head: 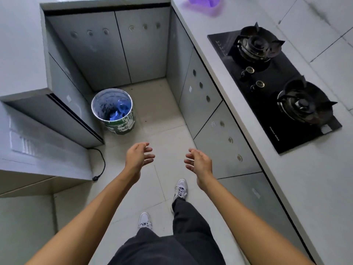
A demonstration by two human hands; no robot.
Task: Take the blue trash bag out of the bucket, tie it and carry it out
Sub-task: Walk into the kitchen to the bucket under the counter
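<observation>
bucket (122, 124) print: green-and-white markings on the outer wall, too broken and smeared to read
gas hob (271, 88) front edge: a short line of white lettering on the black glass, too small to read
gas hob corner sticker: a pale label near the right-hand burner, blank at this size
gas hob rear edge: a row of small white marks, illegible
cabinet doors (200, 88): small white stickers, no text legible
readable text overall: none

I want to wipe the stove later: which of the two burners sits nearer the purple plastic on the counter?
The far burner, at the hob's top end in the head view, is nearer the purple plastic. The other burner sits closer to the person.
</observation>
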